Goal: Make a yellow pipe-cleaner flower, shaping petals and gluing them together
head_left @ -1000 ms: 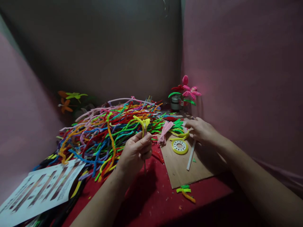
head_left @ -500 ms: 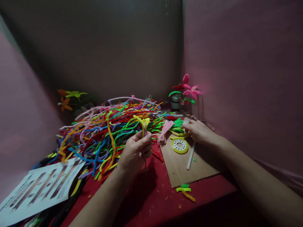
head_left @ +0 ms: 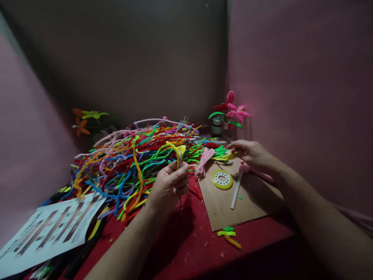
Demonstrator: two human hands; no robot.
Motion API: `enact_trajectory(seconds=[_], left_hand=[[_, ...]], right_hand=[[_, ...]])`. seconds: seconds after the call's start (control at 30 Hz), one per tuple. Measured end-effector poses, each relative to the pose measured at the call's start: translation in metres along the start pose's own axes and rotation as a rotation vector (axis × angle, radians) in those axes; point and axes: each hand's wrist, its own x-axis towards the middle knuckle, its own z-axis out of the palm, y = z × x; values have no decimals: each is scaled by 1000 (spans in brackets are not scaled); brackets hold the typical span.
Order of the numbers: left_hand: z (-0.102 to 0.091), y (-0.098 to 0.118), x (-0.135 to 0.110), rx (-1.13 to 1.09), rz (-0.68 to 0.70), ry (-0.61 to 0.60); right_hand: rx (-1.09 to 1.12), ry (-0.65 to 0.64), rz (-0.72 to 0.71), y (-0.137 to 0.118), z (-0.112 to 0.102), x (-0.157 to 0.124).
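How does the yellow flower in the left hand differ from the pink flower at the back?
The yellow flower is pinched upright in the left hand; the pink flower stands in a small jar by the wall. The yellow flower has few narrow loops and no leaves; the pink flower has spread petals and green leaves. Both look made of pipe cleaners.

The stem of the yellow flower (head_left: 178, 151) is mostly hidden inside the left hand (head_left: 169, 186).

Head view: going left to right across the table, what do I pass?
printed sheet → pile of pipe cleaners → left hand gripping a yellow flower → pink tassel → yellow ring → right hand
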Motion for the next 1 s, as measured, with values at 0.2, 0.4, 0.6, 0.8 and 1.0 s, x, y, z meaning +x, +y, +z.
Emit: enact_trajectory(seconds=[0.2,0.4,0.6,0.8,1.0], left_hand=[[4,-5,-2,104,49,-55],[12,-11,-10,326,90,-46],[13,-12,-10,446,19,-81],[8,-14,-7,298,-33,-70],[3,-13,-3,177,-12,-4]], right_hand=[[690,-74,184,-25,4,-9],[1078,-247,261,-52,26,-23],[1124,-282,283,-65,39,-27],[926,-120,251,-50,30,-31],[-264,288,190,-3,-10,-45]])
